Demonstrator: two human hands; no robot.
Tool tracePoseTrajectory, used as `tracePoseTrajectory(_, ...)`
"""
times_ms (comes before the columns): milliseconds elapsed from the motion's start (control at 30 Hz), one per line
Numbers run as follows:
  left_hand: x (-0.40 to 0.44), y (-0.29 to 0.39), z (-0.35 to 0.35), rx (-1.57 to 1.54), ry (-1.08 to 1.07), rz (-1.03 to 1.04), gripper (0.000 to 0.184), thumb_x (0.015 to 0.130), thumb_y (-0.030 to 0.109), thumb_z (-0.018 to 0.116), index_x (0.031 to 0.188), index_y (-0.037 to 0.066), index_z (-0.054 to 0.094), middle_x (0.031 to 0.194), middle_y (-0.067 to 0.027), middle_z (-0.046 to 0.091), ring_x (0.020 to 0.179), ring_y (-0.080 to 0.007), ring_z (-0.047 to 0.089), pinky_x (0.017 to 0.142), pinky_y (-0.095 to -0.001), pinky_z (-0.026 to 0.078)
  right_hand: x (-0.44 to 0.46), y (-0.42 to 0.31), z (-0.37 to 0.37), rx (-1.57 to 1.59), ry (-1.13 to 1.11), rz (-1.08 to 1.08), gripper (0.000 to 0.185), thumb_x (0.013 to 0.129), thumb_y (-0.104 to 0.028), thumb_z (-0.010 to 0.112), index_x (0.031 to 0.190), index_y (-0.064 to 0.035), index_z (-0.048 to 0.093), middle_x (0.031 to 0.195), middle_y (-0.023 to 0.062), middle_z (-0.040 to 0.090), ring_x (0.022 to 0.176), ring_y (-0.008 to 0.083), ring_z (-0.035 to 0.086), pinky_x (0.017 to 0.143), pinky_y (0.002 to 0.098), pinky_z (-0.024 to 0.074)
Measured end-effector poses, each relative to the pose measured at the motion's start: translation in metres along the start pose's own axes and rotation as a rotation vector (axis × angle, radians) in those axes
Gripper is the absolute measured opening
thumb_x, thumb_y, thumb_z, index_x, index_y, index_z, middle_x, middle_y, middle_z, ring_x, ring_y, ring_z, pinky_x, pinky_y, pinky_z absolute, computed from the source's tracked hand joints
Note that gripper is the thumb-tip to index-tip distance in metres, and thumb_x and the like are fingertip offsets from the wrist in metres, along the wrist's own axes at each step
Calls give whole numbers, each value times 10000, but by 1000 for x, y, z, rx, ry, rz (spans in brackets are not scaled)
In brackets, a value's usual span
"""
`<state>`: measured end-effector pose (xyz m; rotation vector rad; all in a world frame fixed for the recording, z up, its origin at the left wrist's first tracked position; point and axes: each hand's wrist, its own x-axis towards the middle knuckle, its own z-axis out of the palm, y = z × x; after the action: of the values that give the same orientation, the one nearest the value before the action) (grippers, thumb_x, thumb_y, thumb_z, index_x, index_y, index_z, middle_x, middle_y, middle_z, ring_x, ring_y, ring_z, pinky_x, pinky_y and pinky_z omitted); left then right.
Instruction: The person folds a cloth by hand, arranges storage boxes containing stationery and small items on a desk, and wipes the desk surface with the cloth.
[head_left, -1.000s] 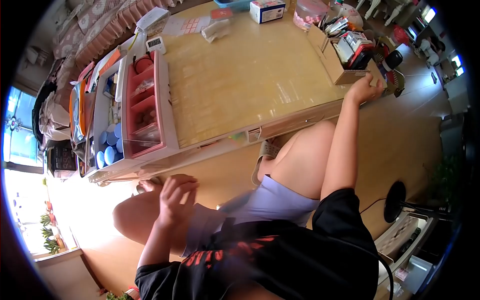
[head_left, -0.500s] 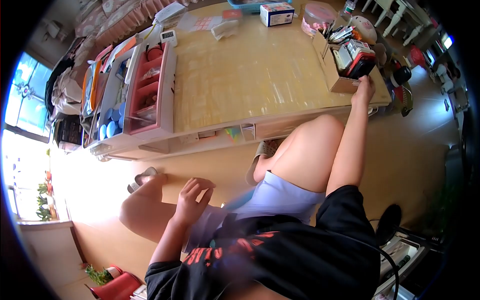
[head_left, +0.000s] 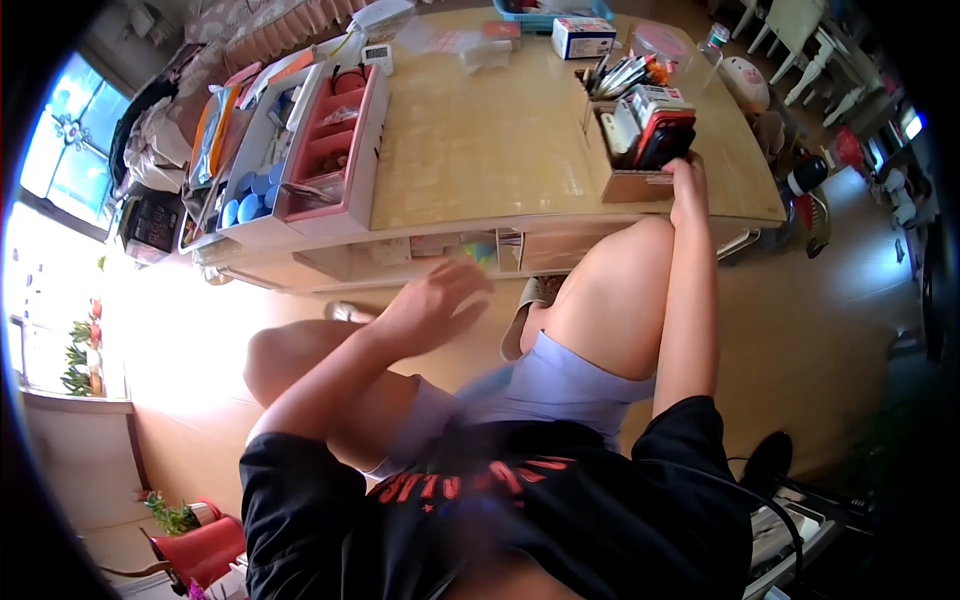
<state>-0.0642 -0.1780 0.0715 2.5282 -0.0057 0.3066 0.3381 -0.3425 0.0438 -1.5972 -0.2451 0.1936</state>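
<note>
My right hand is at the near right corner of a cardboard box, its fingers against the box beside a black and red object. Pens and several flat items stand upright in the box, which rests on the right part of the table. My left hand is raised over my lap, in front of the table's near edge, blurred by motion. Whether its fingers hold anything cannot be made out.
On the table's left stand a pink compartment tray and a white organizer with blue-capped items. At the back are a timer, a tissue box, a blue basket and a round pink container.
The cardboard box has moved left on the table, with my right hand at its corner. My left hand has risen and moved right, toward the table's edge. The view has shifted.
</note>
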Motion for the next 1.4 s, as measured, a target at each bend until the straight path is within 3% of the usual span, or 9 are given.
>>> tracePoseTrajectory(267, 43, -79, 10, -404, 471, -373, 331, 937, 108, 690, 1240, 2, 611, 1257, -163, 636, 1190, -351, 618, 985, -413, 528, -23, -22, 64, -258, -588, 100, 265, 885, -148, 559, 1142, -93, 593, 949, 8, 592, 865, 115, 514, 743, 296, 405)
tracePoseTrajectory(333, 42, -82, 12, -428, 474, -423, 507, 949, 123, 687, 1396, -17, 493, 1382, -223, 575, 1297, -353, 567, 1066, -425, 484, -26, -27, 82, -222, -528, 108, 195, 900, -179, 532, 1064, -111, 613, 925, 8, 596, 831, 133, 529, 751, 328, 417)
tracePoseTrajectory(433, 51, -77, 22, -524, 485, -444, 708, 968, 181, 689, 1534, -20, 313, 1506, -296, 450, 1413, -379, 462, 1148, -441, 409, -5, -21, 95, 184, -384, 450, 171, 919, -285, 520, 935, -154, 627, 837, 12, 607, 768, 165, 548, 765, 368, 429)
tracePoseTrajectory(533, 68, -63, 16, -647, 509, -470, 779, 989, 249, 675, 1585, -2, 240, 1567, -316, 370, 1463, -404, 396, 1163, -449, 387, 5, -1, 136, 306, -390, 410, 298, 969, -339, 486, 1078, -117, 653, 976, 58, 693, 962, 223, 665, 903, 422, 531)
tracePoseTrajectory(567, 69, -65, 15, -613, 535, -416, 766, 1004, 255, 650, 1596, 10, 229, 1575, -305, 372, 1464, -406, 398, 1157, -444, 390, 22, 32, 149, 353, -377, 228, 363, 1010, -337, 461, 1204, -83, 634, 1086, 98, 708, 1027, 269, 689, 917, 425, 574)
tracePoseTrajectory(867, 42, -85, 10, -382, 543, -245, 763, 970, 94, 660, 1591, -20, 231, 1579, -266, 398, 1459, -405, 412, 1180, -420, 346, -27, 21, 183, 482, -346, 491, 442, 1063, -343, 399, 1370, -79, 576, 1212, 139, 706, 1039, 288, 717, 877, 440, 617)
tracePoseTrajectory(1067, 25, -78, 19, -370, 670, -262, 890, 920, 30, 681, 1596, -56, 108, 1649, -268, 229, 1536, -366, 254, 1228, -434, 247, -66, 1, 218, 495, -415, 498, 412, 1062, -307, 408, 1308, -45, 608, 1136, 139, 726, 965, 276, 734, 834, 411, 627)
tracePoseTrajectory(1100, 20, -76, 20, -404, 632, -292, 972, 890, 22, 696, 1598, -69, 35, 1658, -270, 165, 1552, -364, 187, 1244, -439, 198, -68, 10, 215, 620, -537, 492, 338, 993, -264, 566, 1234, -36, 629, 1091, 121, 720, 970, 260, 717, 890, 398, 596)
tracePoseTrajectory(1400, -19, -74, 15, -277, 639, -394, 1001, 869, 9, 697, 1609, -58, 26, 1669, -266, 98, 1537, -396, 180, 1240, -474, 197, -126, -26, 241, 472, -560, 444, 349, 1078, -226, 466, 1378, -62, 533, 1297, 99, 626, 1154, 215, 635, 1007, 380, 539)
